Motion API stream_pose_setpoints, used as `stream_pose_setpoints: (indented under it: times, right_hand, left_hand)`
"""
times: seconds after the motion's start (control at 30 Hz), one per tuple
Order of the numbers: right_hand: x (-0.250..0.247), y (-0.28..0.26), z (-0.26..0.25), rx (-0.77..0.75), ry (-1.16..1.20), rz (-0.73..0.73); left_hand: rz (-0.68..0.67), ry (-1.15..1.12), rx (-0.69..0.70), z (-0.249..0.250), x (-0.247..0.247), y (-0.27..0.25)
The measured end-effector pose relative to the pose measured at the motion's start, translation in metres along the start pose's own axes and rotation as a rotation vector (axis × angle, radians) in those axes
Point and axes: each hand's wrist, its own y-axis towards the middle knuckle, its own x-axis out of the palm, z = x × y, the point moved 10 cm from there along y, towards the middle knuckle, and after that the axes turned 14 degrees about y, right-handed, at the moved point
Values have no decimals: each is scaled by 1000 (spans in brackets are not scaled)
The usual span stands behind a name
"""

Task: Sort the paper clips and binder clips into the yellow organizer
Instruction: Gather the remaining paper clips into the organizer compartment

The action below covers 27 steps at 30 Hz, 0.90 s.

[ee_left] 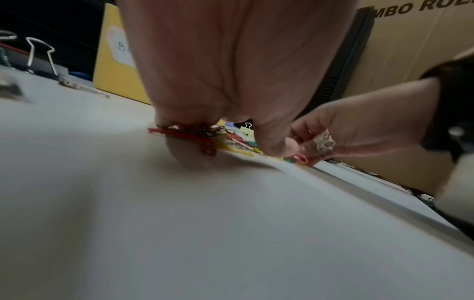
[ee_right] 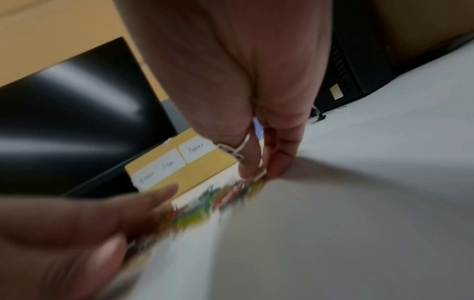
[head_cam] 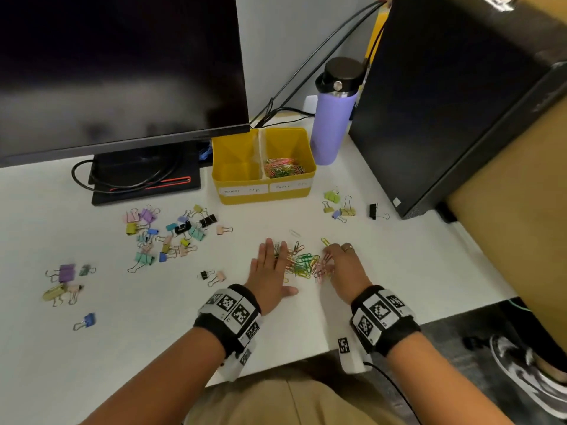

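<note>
A: Item one, paper clips: a loose heap near the bench's front edge. Why do we flank it?

B: To herd it. Our left hand lies flat, its grip slack, holding nothing. Our right hand curls its fingers at the heap; whether it holds any, we cannot tell.

A: Item two, organizer?

B: Near the back edge; right compartment part-filled, left one bare. Binder clips lie scattered toward the left edge.

head view high above desk looking down, both wrist views low, close, sharing paper clips
</note>
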Motion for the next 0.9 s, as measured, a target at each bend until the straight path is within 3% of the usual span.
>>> stream_pose_setpoints:
  times: [0.1, 0.2, 0.27, 0.43, 0.63, 0.77, 0.9]
  right_hand:
    - [-14, 9, -5, -25, -50, -70]
    - [-4, 12, -9, 38, -173, -227]
    - [7, 15, -21, 4, -263, -262]
    - [23, 23, -44, -123, -295, -287]
    - [30, 19, -59, -244, -379, -235]
    - [27, 23, -50, -214, -562, -190]
    - [25, 19, -39, -161, -685, -250]
  left_hand:
    - [56, 33, -2, -1, -15, 3]
    - [101, 120, -100, -9, -30, 4]
    - [91, 106, -127, -9, -33, 5]
    - [120, -28, -163, -6, -40, 4]
    - [121, 113, -193, -5, -46, 5]
    - [47, 256, -211, -10, -47, 9]
    - [-20, 191, -254, -30, -47, 9]
